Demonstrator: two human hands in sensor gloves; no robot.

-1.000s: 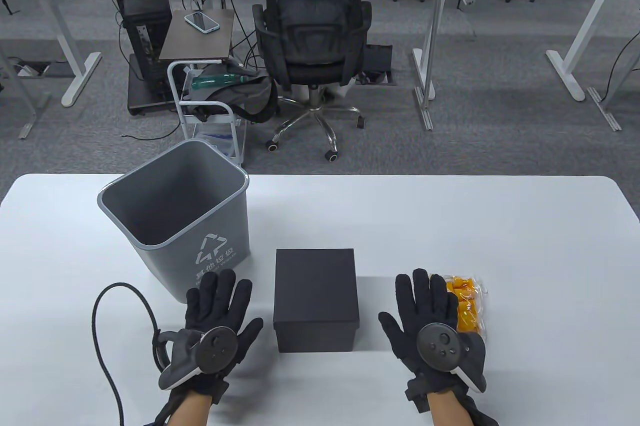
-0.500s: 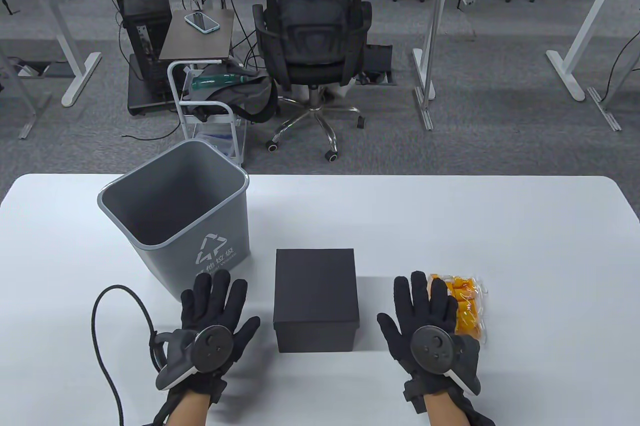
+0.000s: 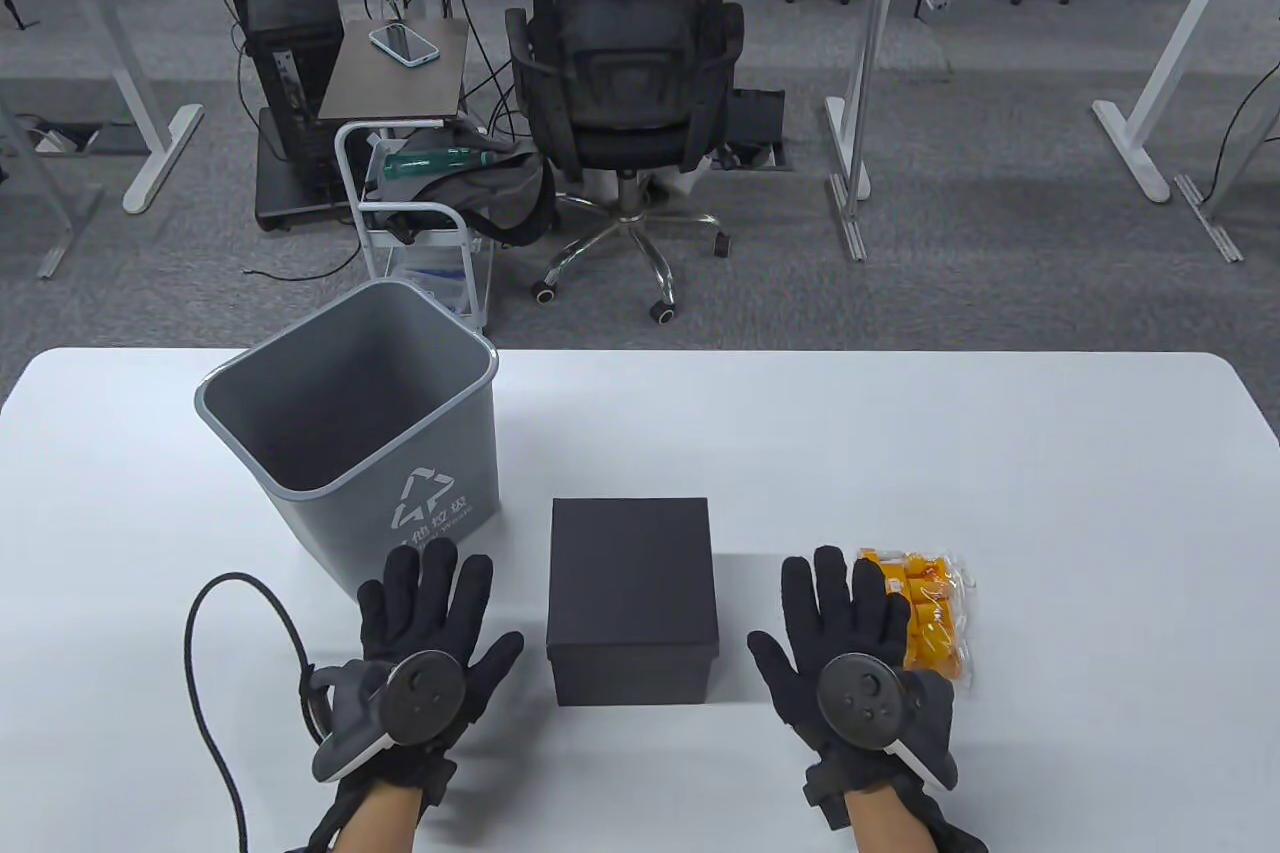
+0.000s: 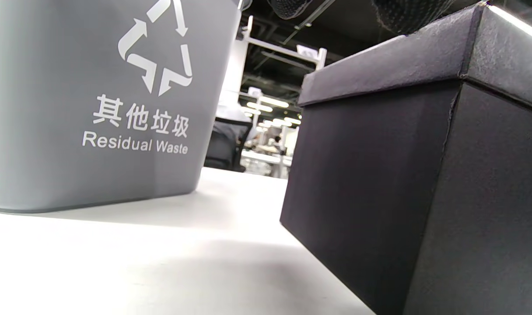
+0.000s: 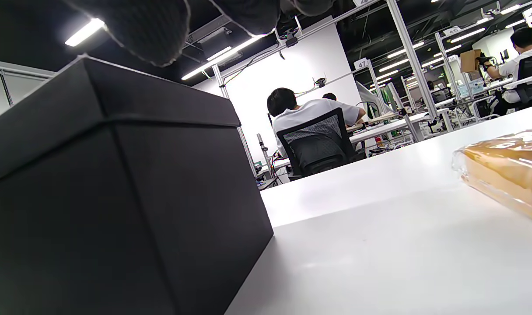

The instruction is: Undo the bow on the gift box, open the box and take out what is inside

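While both hands lie flat on the white bench (image 3: 900,433), nothing is gripped. Farthest left, a black cable (image 3: 215,633) loops from the left wrist. Just beyond the left hand (image 3: 420,653), whose grip is open with fingers spread, stands the grey plastic waste bin (image 3: 350,423), its front wall close to the fingertips. Between the two hands sits the black square cardboard gift box (image 3: 632,598), lid on; no bow or ribbon shows on it in any view. The right hand (image 3: 850,653) is likewise open and flat, and touching or just beside its outer fingers lies a clear packet of orange sweets (image 3: 930,608).

By my judgement the contents may already be out, though I cannot tell whether that packet came from the box. Risks from here: a left-hand sweep forward could knock the bin, which looks light and tall; a right-hand slide outward would push the packet away. Lifting the lid one-handed might drag the whole box.

Open bench lies beyond the box and far to the right of the right grip; the near edge sits just behind both wrists.
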